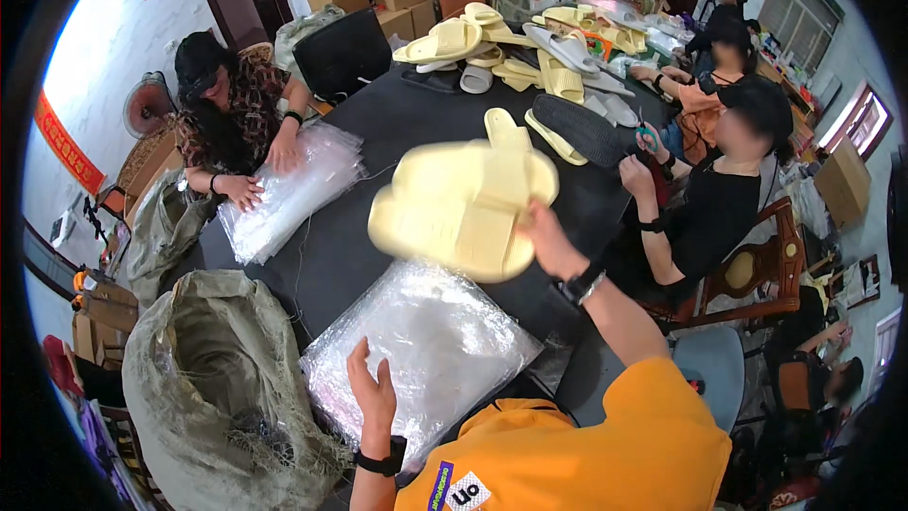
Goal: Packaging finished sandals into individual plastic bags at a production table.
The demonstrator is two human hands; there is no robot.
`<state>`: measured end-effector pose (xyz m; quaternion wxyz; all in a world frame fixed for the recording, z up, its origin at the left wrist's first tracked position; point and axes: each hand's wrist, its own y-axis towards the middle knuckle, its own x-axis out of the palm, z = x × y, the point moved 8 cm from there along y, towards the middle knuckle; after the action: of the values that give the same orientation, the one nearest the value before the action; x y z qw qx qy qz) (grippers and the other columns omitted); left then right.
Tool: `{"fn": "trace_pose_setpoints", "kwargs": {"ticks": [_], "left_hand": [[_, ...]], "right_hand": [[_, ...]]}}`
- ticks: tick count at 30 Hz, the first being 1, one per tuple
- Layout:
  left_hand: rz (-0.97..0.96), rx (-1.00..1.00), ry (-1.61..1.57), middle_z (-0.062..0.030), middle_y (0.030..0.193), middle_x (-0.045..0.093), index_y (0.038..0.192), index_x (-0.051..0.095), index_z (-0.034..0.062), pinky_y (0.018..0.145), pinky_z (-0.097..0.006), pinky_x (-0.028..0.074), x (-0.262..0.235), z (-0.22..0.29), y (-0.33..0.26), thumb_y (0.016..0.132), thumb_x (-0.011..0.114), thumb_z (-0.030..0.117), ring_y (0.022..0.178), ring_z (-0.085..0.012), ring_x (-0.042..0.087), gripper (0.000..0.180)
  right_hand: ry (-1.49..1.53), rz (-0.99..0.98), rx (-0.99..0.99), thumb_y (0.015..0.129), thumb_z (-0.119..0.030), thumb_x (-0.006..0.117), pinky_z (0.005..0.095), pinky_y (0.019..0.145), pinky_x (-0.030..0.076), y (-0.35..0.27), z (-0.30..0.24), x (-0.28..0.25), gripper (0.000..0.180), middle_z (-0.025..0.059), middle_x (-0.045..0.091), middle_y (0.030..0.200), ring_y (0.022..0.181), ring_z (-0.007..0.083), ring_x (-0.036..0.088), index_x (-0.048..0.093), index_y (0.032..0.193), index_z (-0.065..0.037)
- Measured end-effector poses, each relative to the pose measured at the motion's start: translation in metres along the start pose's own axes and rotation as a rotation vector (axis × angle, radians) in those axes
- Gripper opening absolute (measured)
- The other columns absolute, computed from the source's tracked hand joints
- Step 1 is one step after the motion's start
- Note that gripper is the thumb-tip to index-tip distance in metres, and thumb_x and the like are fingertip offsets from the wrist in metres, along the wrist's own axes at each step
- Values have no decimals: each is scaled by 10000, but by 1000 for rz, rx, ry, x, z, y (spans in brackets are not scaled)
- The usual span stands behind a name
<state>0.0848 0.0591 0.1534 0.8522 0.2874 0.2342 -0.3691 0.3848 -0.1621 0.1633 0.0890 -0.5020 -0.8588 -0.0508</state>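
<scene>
Yellow slippers (426, 208), unwrapped, are pinched in the right hand (551, 238); a loose heap (445, 41) remains beyond its fingers. The left hand (375, 397), fingers spread, is near clear plastic (435, 326).

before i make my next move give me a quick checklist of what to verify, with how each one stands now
1. Right hand has hold of the pale yellow slippers: ok, it grips them at one side.
2. Left hand is free: ok, open and holding nothing.
3. Left hand steadies the slippers: not ok, it is apart from them.
4. Clear plastic stack is close by: ok, it lies on the table in front of the person.
5. Slippers are free of marks: cannot tell, they are blurred.
6. One plastic piece is separated from the stack: cannot tell, glare hides the layers.
</scene>
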Motion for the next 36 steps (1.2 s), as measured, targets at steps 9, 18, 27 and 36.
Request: {"fn": "trace_pose_setpoints", "kwargs": {"ticks": [9, 18, 27, 36], "left_hand": [[-299, 84, 44, -127, 968, 595, 1066, 569, 70, 776, -393, 426, 19, -13, -49, 771, 583, 55, 906, -317, 545, 295], [183, -185, 129, -143, 877, 609, 973, 611, 61, 699, -383, 469, -136, -105, -64, 804, 540, 54, 808, -317, 583, 183], [299, -657, 207, -188, 1157, 549, 1168, 515, -2, 893, -375, 416, -230, -248, -94, 851, 460, 58, 1079, -299, 522, 327], [233, -856, 985, -180, 1278, 359, 1303, 343, 179, 929, -537, 309, -205, -308, -74, 745, 528, 87, 1173, -403, 341, 596]], "right_hand": [[-441, -170, 90, 818, -238, 610, 282, 835, 418, 15, 53, 54, 724, 170, 346, 1364, 1166, 225, 439, 213, 1385, -28], [-524, -641, 368, 846, -89, 555, 307, 864, 433, -116, 115, 108, 401, 125, 567, 1140, 1018, 184, 541, 474, 1231, -10], [-629, -650, 471, 871, -87, 520, 286, 903, 393, -105, 110, 106, 402, 113, 541, 1155, 1053, 173, 511, 438, 1255, 2], [-555, -731, 497, 868, -105, 541, 294, 925, 386, -115, 132, 138, 420, 137, 533, 1168, 1074, 191, 504, 428, 1248, 32]]}}
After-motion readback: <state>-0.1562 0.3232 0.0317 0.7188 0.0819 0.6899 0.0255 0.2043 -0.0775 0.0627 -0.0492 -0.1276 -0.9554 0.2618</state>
